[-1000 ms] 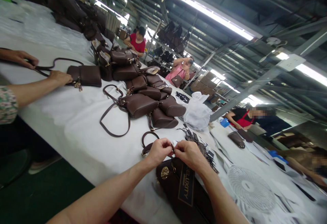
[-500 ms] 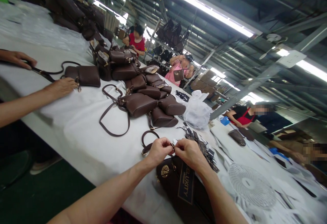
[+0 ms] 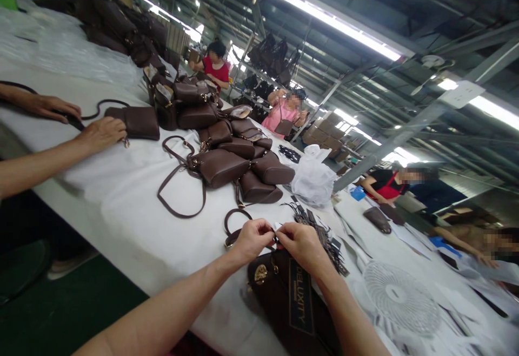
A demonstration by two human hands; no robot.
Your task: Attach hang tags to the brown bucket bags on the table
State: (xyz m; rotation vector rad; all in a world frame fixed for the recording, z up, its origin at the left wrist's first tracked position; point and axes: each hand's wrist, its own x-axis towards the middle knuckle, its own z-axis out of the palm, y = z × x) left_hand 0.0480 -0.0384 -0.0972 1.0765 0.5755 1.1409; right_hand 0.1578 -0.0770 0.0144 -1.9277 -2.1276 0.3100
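My left hand (image 3: 254, 238) and my right hand (image 3: 298, 239) meet fingertip to fingertip above a dark brown handbag (image 3: 279, 304). Both are closed in a pinch around a small dark piece; whether it is a strap end or a tag cord I cannot make out. The handbag lies at the table's near side, with a round gold emblem (image 3: 260, 274) on its front. A black hang tag (image 3: 301, 297) with gold lettering rests on it, its top close under my right hand. The bag's looped brown strap (image 3: 233, 221) lies just beyond my left hand.
Brown handbags (image 3: 225, 166) are piled ahead on the white table (image 3: 133, 204). Several hang tags (image 3: 320, 231) lie right of my hands, near a white fan (image 3: 399, 294) and a white plastic bag (image 3: 312, 177). At left, a co-worker's hands (image 3: 99, 134) handle another bag (image 3: 135, 122). Other people work farther back.
My hands stay almost in place, still pinching. The hang tag has turned slightly and shifted right. At left, the co-worker's far hand has moved right, toward the bag.
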